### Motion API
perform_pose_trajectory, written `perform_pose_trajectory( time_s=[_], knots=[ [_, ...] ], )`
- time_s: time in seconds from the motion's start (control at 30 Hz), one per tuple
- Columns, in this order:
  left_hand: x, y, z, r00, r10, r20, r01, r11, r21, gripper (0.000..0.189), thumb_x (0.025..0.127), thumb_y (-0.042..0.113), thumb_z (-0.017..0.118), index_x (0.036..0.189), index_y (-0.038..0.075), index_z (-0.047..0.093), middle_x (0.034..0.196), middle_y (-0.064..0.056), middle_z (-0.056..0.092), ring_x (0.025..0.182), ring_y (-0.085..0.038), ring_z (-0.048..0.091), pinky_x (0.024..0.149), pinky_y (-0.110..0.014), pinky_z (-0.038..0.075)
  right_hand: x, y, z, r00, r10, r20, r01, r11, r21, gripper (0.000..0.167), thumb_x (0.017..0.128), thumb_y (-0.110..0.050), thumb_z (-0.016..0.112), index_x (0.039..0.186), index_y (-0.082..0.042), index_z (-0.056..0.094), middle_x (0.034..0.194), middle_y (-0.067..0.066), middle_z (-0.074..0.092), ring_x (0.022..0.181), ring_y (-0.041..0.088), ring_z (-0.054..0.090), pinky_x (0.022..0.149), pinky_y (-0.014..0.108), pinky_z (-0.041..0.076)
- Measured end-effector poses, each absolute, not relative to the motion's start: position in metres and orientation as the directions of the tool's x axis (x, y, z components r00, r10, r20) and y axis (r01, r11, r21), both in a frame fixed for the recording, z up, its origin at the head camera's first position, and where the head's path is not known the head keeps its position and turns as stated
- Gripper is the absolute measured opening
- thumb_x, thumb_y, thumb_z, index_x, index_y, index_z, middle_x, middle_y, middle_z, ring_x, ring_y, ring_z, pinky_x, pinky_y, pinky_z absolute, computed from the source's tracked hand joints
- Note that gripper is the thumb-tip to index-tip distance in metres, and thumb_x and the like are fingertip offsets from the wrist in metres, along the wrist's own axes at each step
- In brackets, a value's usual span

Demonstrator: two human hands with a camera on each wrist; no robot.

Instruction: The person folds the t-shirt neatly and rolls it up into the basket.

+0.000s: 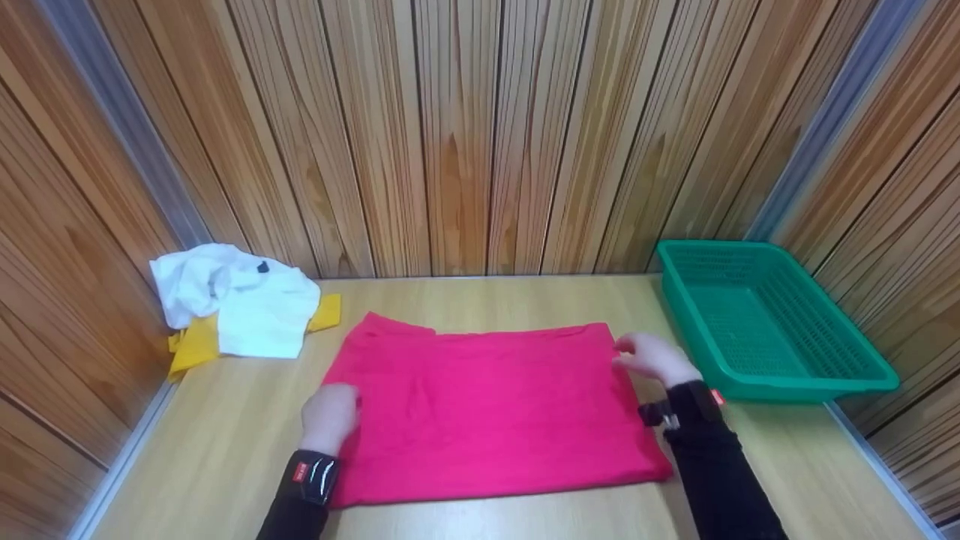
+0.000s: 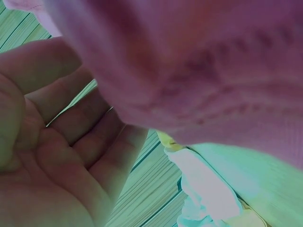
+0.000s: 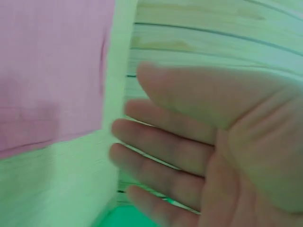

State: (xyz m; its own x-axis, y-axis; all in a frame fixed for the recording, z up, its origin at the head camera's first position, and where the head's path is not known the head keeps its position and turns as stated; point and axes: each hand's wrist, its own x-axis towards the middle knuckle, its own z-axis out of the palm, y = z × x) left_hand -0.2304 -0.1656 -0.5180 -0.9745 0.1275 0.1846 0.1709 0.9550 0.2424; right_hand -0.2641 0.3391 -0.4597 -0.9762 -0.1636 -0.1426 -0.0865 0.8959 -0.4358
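A folded pinkish-red garment (image 1: 495, 412) lies across the table in front of me. At its left edge rests my left hand (image 1: 330, 416). In the left wrist view the fingers (image 2: 90, 113) look fairly straight, and a stitched part of the garment (image 2: 227, 94) covers their tips. My right hand (image 1: 654, 358) hovers beside the upper right side of the garment, with relaxed fingers spread a little. The right wrist view shows that hand (image 3: 189, 142) holding nothing, its fingertips apart from the garment's edge (image 3: 57, 85).
A green plastic basket (image 1: 684, 319) stands at the back right, close to my right hand. At the back left lies a white cloth (image 1: 259, 315) on top of a yellow cloth (image 1: 196, 346). Wood-panelled walls (image 1: 457, 150) enclose the table (image 1: 225, 442) on three sides.
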Motion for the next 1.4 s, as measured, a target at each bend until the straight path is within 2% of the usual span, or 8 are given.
perform_pose_trajectory(
  time_s=[0.2,0.4,0.63,0.93,1.07,1.23,1.4],
  knots=[
    [-0.23,-0.165,-0.521,-0.969,0.135,0.206,0.185,0.951,0.247,0.016,0.082,-0.002,0.062,0.068,0.006,0.06,0.069,-0.014,0.062,0.071,-0.039,0.064,0.059,-0.052,0.051,-0.295,0.338,-0.476,-0.992,-0.102,-0.068,-0.065,0.906,-0.418,0.034,0.094,-0.012,0.062,0.118,0.012,0.061,0.115,0.029,0.063,0.11,0.045,0.058,0.095,0.056,0.044],
    [-0.23,-0.165,-0.521,-0.973,0.123,0.193,0.171,0.952,0.255,0.016,0.082,-0.001,0.062,0.068,0.006,0.06,0.07,-0.014,0.062,0.072,-0.039,0.064,0.059,-0.052,0.051,-0.315,0.335,-0.49,-1.0,-0.015,0.024,-0.024,0.916,-0.401,0.029,0.094,-0.01,0.06,0.116,0.009,0.063,0.114,0.028,0.065,0.108,0.044,0.06,0.093,0.056,0.045],
    [-0.231,-0.164,-0.521,-0.97,0.126,0.21,0.179,0.949,0.26,0.014,0.08,-0.001,0.063,0.069,0.008,0.063,0.072,-0.015,0.064,0.074,-0.04,0.065,0.059,-0.053,0.051,-0.321,0.333,-0.504,-0.997,0.059,0.042,0.038,0.92,-0.389,0.029,0.095,-0.01,0.06,0.117,0.008,0.064,0.117,0.027,0.065,0.11,0.045,0.059,0.093,0.056,0.045],
    [-0.231,-0.163,-0.522,-0.972,0.123,0.2,0.172,0.952,0.253,0.013,0.082,0.001,0.066,0.071,0.007,0.061,0.073,-0.015,0.063,0.075,-0.039,0.065,0.061,-0.052,0.052,-0.327,0.333,-0.518,-0.997,0.079,0.012,0.07,0.927,-0.368,0.024,0.095,-0.007,0.057,0.112,0.006,0.067,0.115,0.027,0.065,0.112,0.044,0.058,0.095,0.054,0.045],
    [-0.231,-0.165,-0.521,-0.969,0.123,0.213,0.177,0.951,0.254,0.013,0.082,0.001,0.066,0.071,0.006,0.061,0.073,-0.015,0.063,0.075,-0.039,0.064,0.061,-0.053,0.052,-0.327,0.33,-0.521,-0.994,0.095,0.052,0.07,0.93,-0.36,0.016,0.093,-0.005,0.058,0.101,0.004,0.07,0.106,0.025,0.067,0.104,0.043,0.062,0.088,0.054,0.048],
    [-0.231,-0.165,-0.521,-0.969,0.122,0.216,0.177,0.95,0.256,0.013,0.081,0.0,0.066,0.071,0.007,0.062,0.073,-0.014,0.063,0.075,-0.038,0.065,0.061,-0.052,0.051,-0.328,0.33,-0.526,-0.99,0.104,0.096,0.065,0.937,-0.344,0.005,0.087,-0.001,0.061,0.086,0.001,0.066,0.092,0.022,0.067,0.091,0.041,0.063,0.078,0.052,0.049],
    [-0.231,-0.166,-0.522,-0.97,0.115,0.214,0.17,0.951,0.257,0.013,0.082,0.0,0.065,0.071,0.007,0.061,0.073,-0.014,0.063,0.075,-0.039,0.064,0.062,-0.052,0.051,-0.329,0.33,-0.53,-0.989,0.101,0.103,0.062,0.941,-0.333,0.008,0.086,0.0,0.061,0.093,0.003,0.064,0.096,0.024,0.067,0.095,0.042,0.063,0.082,0.053,0.049]
  ],
)
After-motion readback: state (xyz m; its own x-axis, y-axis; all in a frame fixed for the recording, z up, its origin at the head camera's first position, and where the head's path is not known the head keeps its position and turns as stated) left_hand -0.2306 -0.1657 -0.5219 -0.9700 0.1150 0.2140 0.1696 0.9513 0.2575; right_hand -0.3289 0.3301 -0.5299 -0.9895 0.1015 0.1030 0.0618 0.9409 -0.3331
